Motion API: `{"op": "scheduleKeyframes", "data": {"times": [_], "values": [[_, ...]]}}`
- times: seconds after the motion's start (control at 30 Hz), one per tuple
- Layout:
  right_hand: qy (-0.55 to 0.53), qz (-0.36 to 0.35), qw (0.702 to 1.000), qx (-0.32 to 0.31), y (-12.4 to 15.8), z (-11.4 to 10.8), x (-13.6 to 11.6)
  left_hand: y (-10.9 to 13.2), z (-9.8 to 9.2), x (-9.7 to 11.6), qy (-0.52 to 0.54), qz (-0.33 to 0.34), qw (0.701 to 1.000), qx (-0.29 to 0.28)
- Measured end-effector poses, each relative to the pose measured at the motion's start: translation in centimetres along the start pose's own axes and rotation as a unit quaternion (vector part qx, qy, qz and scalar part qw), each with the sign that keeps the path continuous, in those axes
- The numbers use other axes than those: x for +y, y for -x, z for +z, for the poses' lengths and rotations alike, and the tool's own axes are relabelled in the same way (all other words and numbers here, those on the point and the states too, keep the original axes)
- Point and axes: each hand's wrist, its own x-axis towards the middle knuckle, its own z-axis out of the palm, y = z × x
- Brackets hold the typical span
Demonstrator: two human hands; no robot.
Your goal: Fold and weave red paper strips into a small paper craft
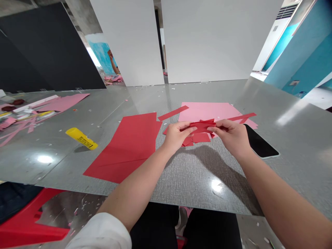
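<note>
Between my two hands is a small folded piece of red paper (201, 127), held up by its ends just above the table. My left hand (178, 135) pinches its left end between thumb and fingers. The right end is gripped the same way by my right hand (231, 135). Beneath it lie several small red paper pieces (201, 138), partly hidden by my hands. A pink sheet (207, 109) spreads out behind them. Large red sheets (132, 141) lie to the left of my left hand, and a red strip (173, 113) sits just beyond.
A black-screened phone (260, 141) lies beside my right hand. At the left are a yellow tube (81, 138) and a pile of pink paper (64, 102) with strips and tools. White panels (220, 41) stand along the table's far edge. A red stool (33, 224) is at lower left.
</note>
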Motion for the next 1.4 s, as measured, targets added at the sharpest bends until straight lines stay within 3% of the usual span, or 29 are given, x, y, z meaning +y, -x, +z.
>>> {"op": "scheduleKeyframes", "data": {"times": [0.4,0.6,0.77,0.9,1.07,1.23,1.4], "values": [[-0.020,0.023,0.999,-0.036,-0.05,-0.07,-0.20,-0.08,-0.18,-0.10,-0.026,0.010,1.000,0.003],[-0.086,-0.011,0.996,-0.010,-0.12,0.23,0.25,-0.13,-0.13,0.05,0.007,0.007,1.000,0.016],[-0.090,0.043,0.995,-0.025,0.03,0.28,0.23,-0.16,-0.09,0.18,0.016,-0.008,0.999,0.030],[-0.079,0.045,0.996,-0.001,0.11,0.34,0.01,-0.07,0.02,0.50,0.031,-0.013,0.999,0.024],[-0.079,0.045,0.996,-0.018,0.20,0.52,-0.18,-0.01,0.16,0.50,0.057,-0.031,0.998,0.010],[-0.150,0.034,0.988,-0.003,0.23,0.79,0.01,-0.12,0.18,0.16,0.084,-0.037,0.996,0.010],[-0.214,0.072,0.974,-0.009,0.06,0.82,0.44,-0.20,0.11,0.04,0.068,-0.033,0.997,0.018]]}}
